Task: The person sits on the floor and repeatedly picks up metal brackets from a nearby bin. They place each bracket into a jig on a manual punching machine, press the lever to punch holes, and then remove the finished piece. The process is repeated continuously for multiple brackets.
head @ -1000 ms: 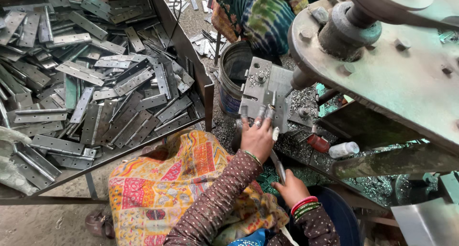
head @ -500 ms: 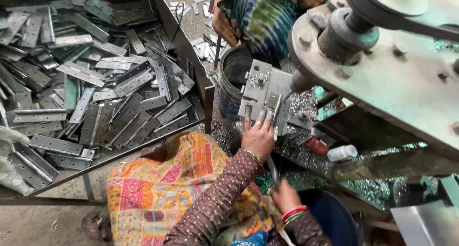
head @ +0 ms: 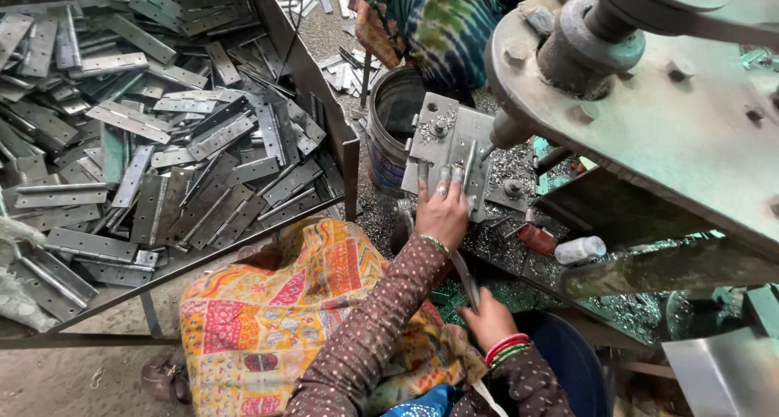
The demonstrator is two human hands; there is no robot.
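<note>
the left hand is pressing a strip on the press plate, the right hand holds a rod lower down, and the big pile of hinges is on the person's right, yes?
No: in the head view the pile of hinges lies on the person's left. The left hand and right hand are as described.

A tray of metal strips lies left of the press plate, with a bucket seemingly between them.

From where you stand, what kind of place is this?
Most likely a small metalworking shop. A tray holds a heap of flat hinges, a heavy press stands at right, and the left hand rests on its steel plate amid metal shavings.
</note>
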